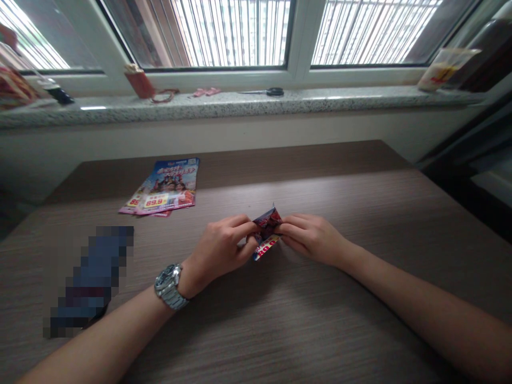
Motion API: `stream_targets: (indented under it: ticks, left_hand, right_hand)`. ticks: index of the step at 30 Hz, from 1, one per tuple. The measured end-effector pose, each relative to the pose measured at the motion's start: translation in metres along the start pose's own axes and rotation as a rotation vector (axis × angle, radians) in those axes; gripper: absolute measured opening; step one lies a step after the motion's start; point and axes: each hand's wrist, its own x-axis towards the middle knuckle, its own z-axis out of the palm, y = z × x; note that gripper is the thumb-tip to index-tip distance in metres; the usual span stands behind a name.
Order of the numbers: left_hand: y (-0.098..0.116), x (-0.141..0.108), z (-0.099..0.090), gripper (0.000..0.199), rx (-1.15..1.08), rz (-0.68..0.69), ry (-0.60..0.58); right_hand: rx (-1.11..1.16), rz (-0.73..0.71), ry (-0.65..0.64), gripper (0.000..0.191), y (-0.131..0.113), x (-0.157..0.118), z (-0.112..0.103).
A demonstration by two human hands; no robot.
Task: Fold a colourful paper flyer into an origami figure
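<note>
Both hands pinch a small folded piece of printed paper [265, 226], dark red and blue with a red-and-yellow strip along its lower edge. Its colours resemble those of the flyers [172, 184] stacked at the back left of the table. My left hand [230, 242], with a metal watch [170, 285] on the wrist, grips the paper's left side between thumb and fingers. On the opposite side, my right hand [310, 237] pinches the right edge; its thumb is mostly hidden. The paper is held just over the tabletop, creased and partly covered by fingertips.
A blurred-out dark blue object [94, 277] lies on the wooden table [320, 330] beside my left forearm. Along the stone windowsill [224, 106] are scissors [274, 92], a red container [139, 82], pink bits [206, 92] and a plastic cup [444, 69].
</note>
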Motion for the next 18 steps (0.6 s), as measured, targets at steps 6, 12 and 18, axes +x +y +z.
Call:
stream_targets:
  ticks: [6,12,18]
  left_hand:
    - [0.0015,0.0008,-0.0017,0.023,-0.006,-0.019,0.003]
    - [0.0024,0.0000,-0.0013,0.024,-0.018,-0.014,-0.023]
    - [0.0027,-0.0016,0.0025,0.028,-0.046,-0.004,-0.077]
  right_hand:
    - [-0.003,0.002,-0.017,0.017,-0.0007,0.0008,-0.0008]
    - [-0.021,0.022,-0.013,0.017,-0.0001,-0.0001,0.0012]
    - [-0.045,0.014,-0.024,0.021,-0.0005,-0.0019,0.0028]
